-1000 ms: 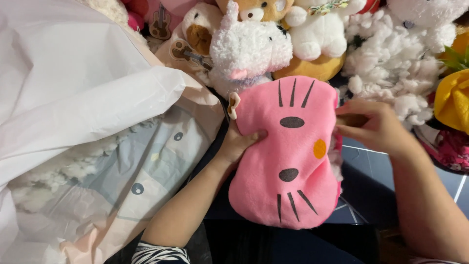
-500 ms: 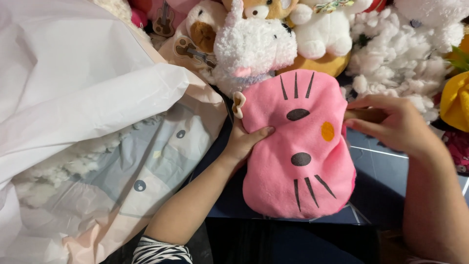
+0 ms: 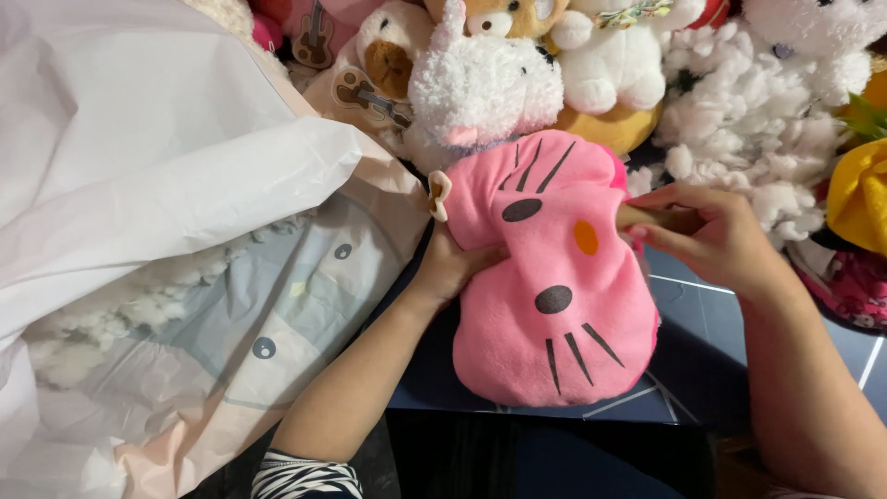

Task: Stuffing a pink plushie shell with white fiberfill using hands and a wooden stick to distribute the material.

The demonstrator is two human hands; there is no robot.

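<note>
A pink plush cat head [image 3: 554, 277] with black oval eyes, whiskers and an orange nose lies in front of me, face up. My left hand [image 3: 453, 263] grips its left edge beside a small cream bow [image 3: 437, 196]. My right hand [image 3: 716, 242] is at the plush's right edge, its fingers closed on a brown wooden stick [image 3: 651, 218] that goes into the side of the plush. The stick's far end is hidden inside the fabric.
A big translucent white plastic bag [image 3: 166, 240] of stuffing fills the left side. Several plush toys crowd the back: a white fluffy one [image 3: 485, 88], a bear [image 3: 388, 60]. Loose white stuffing [image 3: 748, 129] and a yellow plush [image 3: 859, 194] sit at right. Dark blue tiled floor [image 3: 702, 305] lies beneath.
The pink plush has turned a little, its top end swinging left and its lower end right. My right hand has moved closer to its side with the stick.
</note>
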